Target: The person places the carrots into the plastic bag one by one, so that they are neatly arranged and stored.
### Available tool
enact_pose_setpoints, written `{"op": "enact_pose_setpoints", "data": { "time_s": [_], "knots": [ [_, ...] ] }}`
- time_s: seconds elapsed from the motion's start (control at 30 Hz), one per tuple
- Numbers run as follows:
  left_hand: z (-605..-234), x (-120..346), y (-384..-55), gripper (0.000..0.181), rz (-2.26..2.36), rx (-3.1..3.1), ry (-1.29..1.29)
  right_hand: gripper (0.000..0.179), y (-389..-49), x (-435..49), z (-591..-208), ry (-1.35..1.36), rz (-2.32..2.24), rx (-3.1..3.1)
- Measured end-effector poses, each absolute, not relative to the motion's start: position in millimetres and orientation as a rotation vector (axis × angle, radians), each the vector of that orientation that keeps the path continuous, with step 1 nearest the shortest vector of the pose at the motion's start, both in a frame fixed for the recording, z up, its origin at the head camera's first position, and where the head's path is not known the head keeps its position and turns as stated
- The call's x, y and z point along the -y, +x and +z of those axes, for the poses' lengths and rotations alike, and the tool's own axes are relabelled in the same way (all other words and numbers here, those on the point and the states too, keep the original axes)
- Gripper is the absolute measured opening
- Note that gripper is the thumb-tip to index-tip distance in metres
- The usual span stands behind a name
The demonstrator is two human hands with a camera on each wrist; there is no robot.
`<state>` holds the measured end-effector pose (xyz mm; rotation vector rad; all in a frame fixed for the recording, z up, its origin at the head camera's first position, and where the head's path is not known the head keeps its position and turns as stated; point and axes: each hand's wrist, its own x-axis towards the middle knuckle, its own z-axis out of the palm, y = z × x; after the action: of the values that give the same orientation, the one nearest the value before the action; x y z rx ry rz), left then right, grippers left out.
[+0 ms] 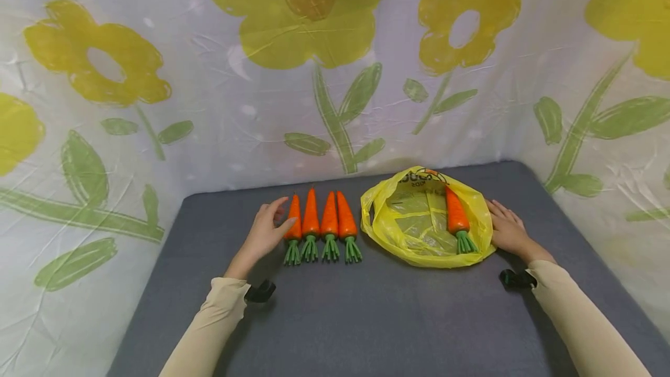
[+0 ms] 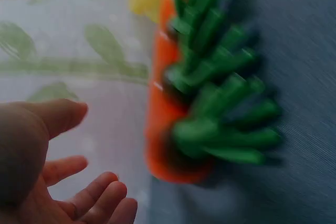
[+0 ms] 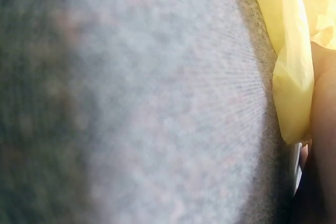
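Observation:
Several orange toy carrots [image 1: 329, 221] with green tops lie side by side on the grey table. My left hand [image 1: 265, 232] is beside the leftmost carrot [image 1: 295, 217], thumb and fingers apart, holding nothing. In the left wrist view the spread fingers [image 2: 100, 198] show a gap from the blurred carrot [image 2: 178, 156]. A yellow plastic bag [image 1: 379, 237] lies with its mouth wide, and one carrot [image 1: 456, 211] is inside at its right. Against the bag's right side rests my right hand [image 1: 509, 230], fingers extended; its thumb is hidden in the head view.
Behind the grey table [image 1: 366, 319] hangs a white cloth [image 1: 220, 103] printed with yellow flowers, which also closes both sides. A black wrist strap [image 1: 260, 291] sits on the left forearm, another black piece [image 1: 517, 279] on the right.

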<state>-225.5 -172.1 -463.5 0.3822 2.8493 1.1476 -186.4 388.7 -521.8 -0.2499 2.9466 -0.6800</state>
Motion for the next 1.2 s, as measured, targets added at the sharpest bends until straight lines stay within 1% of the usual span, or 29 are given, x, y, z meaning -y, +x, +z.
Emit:
{"op": "enact_pose_setpoints", "data": {
  "time_s": [0.27, 0.57, 0.73, 1.2],
  "knots": [
    [-501, 183, -230, 0.074, 1.136, -2.786, 0.315, 0.061, -187, -388, -524, -0.24, -0.679, -2.946],
    [-506, 178, -229, 0.087, 1.027, -2.826, 0.284, 0.062, -187, -388, -525, -0.22, -0.667, -2.957],
    [-507, 176, -230, 0.088, 1.011, -2.847, 0.251, 0.062, -187, -388, -524, -0.224, -0.675, -2.963],
    [-509, 176, -228, 0.084, 0.954, -2.887, 0.309, 0.063, -187, -389, -526, -0.243, -0.679, -2.964]
  ]
}}
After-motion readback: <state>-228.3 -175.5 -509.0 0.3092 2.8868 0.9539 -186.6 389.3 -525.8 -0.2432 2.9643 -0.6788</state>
